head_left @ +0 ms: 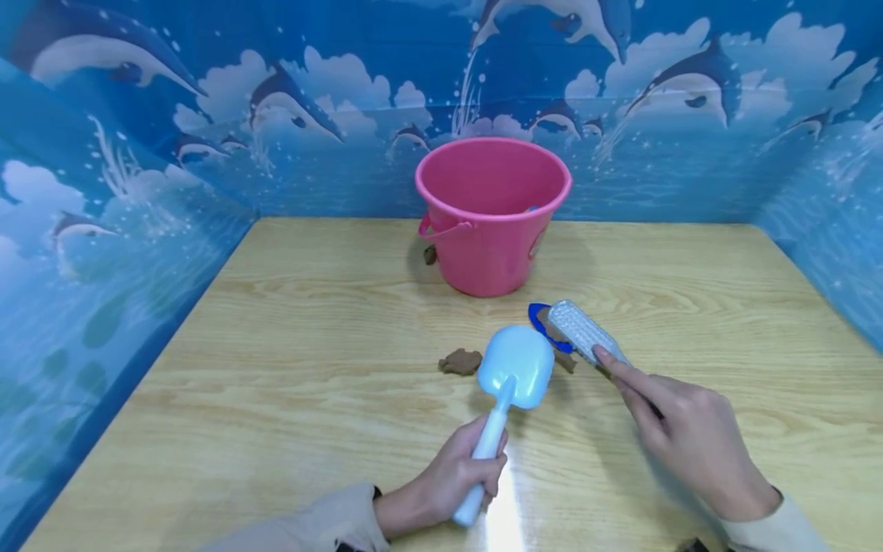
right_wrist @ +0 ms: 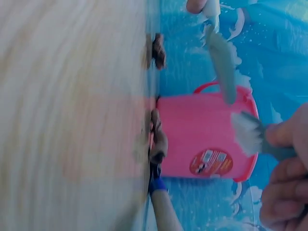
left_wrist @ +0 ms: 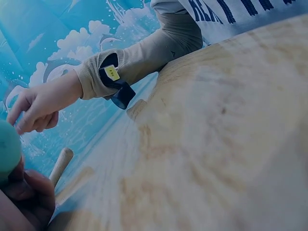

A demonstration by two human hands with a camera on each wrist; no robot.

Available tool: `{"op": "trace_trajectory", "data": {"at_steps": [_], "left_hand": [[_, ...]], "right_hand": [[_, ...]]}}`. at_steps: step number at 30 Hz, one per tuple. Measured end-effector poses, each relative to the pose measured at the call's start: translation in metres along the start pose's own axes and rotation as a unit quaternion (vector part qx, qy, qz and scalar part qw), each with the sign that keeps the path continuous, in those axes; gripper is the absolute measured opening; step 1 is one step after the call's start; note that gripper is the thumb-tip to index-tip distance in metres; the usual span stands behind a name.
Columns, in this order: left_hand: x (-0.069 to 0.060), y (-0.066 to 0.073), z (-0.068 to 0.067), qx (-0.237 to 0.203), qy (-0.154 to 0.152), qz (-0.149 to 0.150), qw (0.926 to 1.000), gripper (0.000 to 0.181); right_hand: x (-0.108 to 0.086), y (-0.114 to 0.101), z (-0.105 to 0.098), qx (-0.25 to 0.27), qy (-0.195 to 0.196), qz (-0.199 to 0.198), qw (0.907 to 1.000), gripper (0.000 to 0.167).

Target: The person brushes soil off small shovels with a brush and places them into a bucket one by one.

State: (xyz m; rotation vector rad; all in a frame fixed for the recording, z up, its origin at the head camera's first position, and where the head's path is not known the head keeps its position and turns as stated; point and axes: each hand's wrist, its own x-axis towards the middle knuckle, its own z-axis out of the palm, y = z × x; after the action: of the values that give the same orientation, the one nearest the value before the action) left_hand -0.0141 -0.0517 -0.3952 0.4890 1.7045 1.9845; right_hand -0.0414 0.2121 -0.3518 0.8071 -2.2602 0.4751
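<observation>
My left hand (head_left: 458,471) grips the handle of a light blue toy shovel (head_left: 516,366), held above the table with its blade pointing away from me. My right hand (head_left: 693,429) holds a grey brush (head_left: 586,333), index finger laid along its back. White bristles (right_wrist: 245,134) show on the brush in the right wrist view. Beneath the brush lies a blue-headed trowel (head_left: 536,316) with brown material on it; its wooden handle (right_wrist: 165,211) appears in the right wrist view. A brown clump (head_left: 460,362) lies left of the shovel blade, and another brown piece (head_left: 566,362) is beside the trowel.
A pink bucket (head_left: 483,257) stands at the back of the wooden table (head_left: 290,322), its handle hanging on the left. Something bluish shows inside it. A small brown lump (head_left: 431,254) sits at its left side. Dolphin-print sheeting (head_left: 331,169) surrounds the table's back and sides.
</observation>
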Motion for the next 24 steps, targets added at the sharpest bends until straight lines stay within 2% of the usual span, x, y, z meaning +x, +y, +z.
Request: {"op": "trace_trajectory", "data": {"at_steps": [3, 7, 8, 10, 12, 15, 18, 21, 24], "left_hand": [[0.0, -0.001, 0.0, -0.002, -0.008, -0.003, 1.0, 0.023], [0.0, -0.001, 0.001, -0.001, -0.016, -0.01, 0.9998, 0.026], [0.0, -0.001, 0.002, 0.0, -0.019, -0.01, 0.9998, 0.027], [-0.001, -0.001, 0.003, -0.001, -0.025, -0.007, 0.9997, 0.028], [-0.002, -0.001, 0.004, -0.007, -0.036, -0.006, 0.9993, 0.027], [-0.003, -0.001, 0.006, -0.009, -0.049, -0.005, 0.9988, 0.025], [-0.004, -0.001, 0.007, -0.008, -0.045, -0.005, 0.999, 0.023], [-0.003, -0.001, 0.006, -0.01, -0.038, -0.001, 0.9992, 0.022], [-0.003, -0.002, 0.006, -0.012, -0.04, 0.001, 0.9991, 0.023]], "right_hand": [[0.001, -0.007, 0.006, 0.064, 0.013, -0.044, 0.9969, 0.043], [0.0, -0.019, 0.011, 0.125, -0.041, -0.097, 0.9865, 0.037], [0.0, -0.02, 0.01, 0.131, -0.059, -0.093, 0.9851, 0.037], [0.0, -0.018, 0.008, 0.111, -0.064, -0.089, 0.9877, 0.038], [0.001, -0.013, 0.003, 0.088, -0.053, -0.072, 0.9921, 0.038], [0.003, -0.002, -0.004, 0.039, -0.016, -0.053, 0.9977, 0.041], [0.004, 0.002, -0.006, 0.018, 0.001, -0.041, 0.999, 0.043], [0.004, -0.002, -0.001, 0.056, 0.013, -0.057, 0.9967, 0.04], [0.001, -0.012, 0.007, 0.13, -0.037, -0.076, 0.9879, 0.036]]}}
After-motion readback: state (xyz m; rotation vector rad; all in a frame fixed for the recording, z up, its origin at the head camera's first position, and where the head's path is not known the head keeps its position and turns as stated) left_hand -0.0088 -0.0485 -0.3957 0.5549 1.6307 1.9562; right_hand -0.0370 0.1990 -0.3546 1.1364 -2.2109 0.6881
